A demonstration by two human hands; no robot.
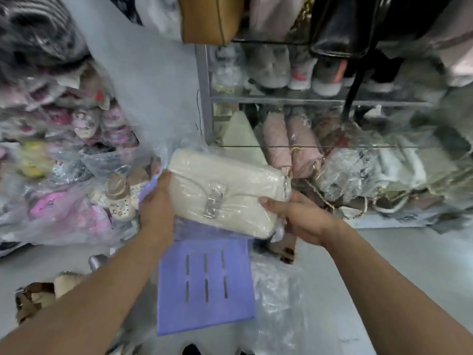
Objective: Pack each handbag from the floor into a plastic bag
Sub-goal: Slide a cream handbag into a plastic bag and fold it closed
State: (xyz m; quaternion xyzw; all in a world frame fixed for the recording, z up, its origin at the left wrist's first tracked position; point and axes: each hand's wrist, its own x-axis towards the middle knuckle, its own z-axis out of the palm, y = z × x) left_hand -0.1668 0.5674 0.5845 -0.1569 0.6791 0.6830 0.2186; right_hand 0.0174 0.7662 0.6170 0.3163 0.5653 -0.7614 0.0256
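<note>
Nearby, purple stool below wrapped handbag, shelf behind

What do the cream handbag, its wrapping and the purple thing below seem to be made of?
The cream handbag looks like matte leather or an imitation. Its clasp looks like shiny silver metal. The wrapping is thin clear plastic film, glossy and wrinkled. The purple panel looks like rigid moulded plastic, with slots.

Pale floor. Below my left hand lies a purple slotted panel; below my right hand, loose clear plastic. Leftward, heaped bagged goods; beyond, a metal rack bearing wrapped pink bags.
</note>
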